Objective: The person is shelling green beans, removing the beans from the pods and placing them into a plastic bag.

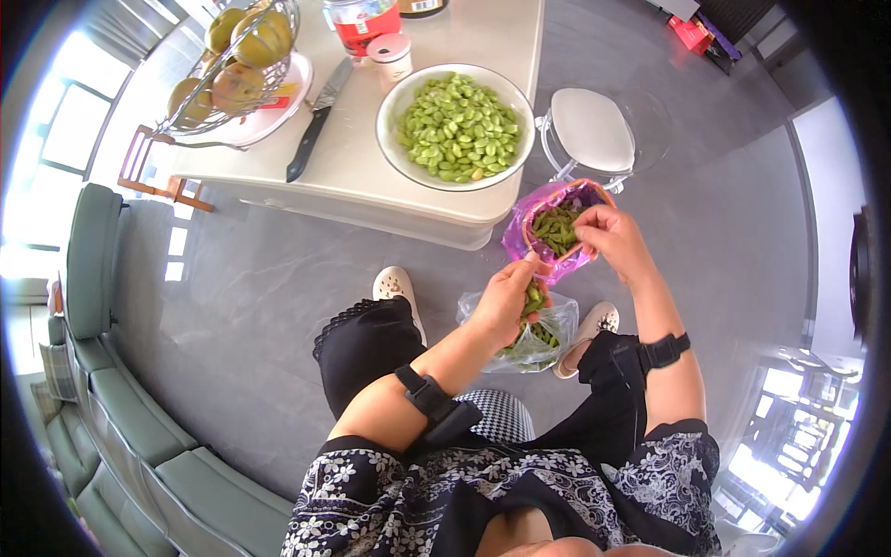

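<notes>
My left hand is closed around green bean pods, above a clear plastic bag of more pods. My right hand has its fingers pinched at the inside of a purple plastic bag, whose orange-rimmed opening shows dark green pods; what the fingertips hold is too small to make out. Just beyond, on the corner of the cream table, stands a white bowl heaped with shelled green beans.
A black-handled knife, wire fruit basket, pink-lidded cup and red-labelled container share the table. A white stool stands right of it. A green sofa lines the lower left; a wooden chair is behind.
</notes>
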A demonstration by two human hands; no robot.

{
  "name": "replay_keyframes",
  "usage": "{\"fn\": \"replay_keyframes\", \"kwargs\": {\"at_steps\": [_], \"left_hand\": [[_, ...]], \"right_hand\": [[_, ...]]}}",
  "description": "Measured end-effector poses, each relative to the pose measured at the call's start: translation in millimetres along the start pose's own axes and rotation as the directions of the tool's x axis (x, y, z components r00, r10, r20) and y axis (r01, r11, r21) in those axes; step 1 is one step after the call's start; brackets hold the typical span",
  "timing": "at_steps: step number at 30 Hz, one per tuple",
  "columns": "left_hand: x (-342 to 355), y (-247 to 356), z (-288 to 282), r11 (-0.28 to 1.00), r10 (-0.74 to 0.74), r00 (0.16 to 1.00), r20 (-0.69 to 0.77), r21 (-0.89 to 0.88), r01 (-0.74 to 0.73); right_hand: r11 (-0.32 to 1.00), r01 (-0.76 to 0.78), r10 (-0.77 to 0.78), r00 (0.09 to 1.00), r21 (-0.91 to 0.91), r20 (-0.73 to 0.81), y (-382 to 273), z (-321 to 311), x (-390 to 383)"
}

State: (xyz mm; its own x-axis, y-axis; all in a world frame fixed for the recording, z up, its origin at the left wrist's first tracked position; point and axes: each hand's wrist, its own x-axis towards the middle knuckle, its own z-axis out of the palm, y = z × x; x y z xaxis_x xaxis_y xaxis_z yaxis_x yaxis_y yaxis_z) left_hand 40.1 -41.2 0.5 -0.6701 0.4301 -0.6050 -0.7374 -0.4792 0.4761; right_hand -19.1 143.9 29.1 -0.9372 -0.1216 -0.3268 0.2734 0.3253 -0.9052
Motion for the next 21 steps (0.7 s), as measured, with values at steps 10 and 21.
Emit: {"fn": "replay_keyframes", "kwargs": {"at_steps": [10,21], "left_hand": [[1.4,12.0,-11.1,0.998,0.057,0.990,-0.133,-0.028,-0.061],[-4.7,22.9,-24.9,0.996,0.052,0.964,-0.261,-0.060,-0.070]], "right_hand": [[0.898,-0.103,0.132,0.990,-0.428,0.038,169.9,26.5,50.7],[0.664,-0.171,0.172,0.982,-0.728,-0.074,310.3,121.3,73.9]]}}
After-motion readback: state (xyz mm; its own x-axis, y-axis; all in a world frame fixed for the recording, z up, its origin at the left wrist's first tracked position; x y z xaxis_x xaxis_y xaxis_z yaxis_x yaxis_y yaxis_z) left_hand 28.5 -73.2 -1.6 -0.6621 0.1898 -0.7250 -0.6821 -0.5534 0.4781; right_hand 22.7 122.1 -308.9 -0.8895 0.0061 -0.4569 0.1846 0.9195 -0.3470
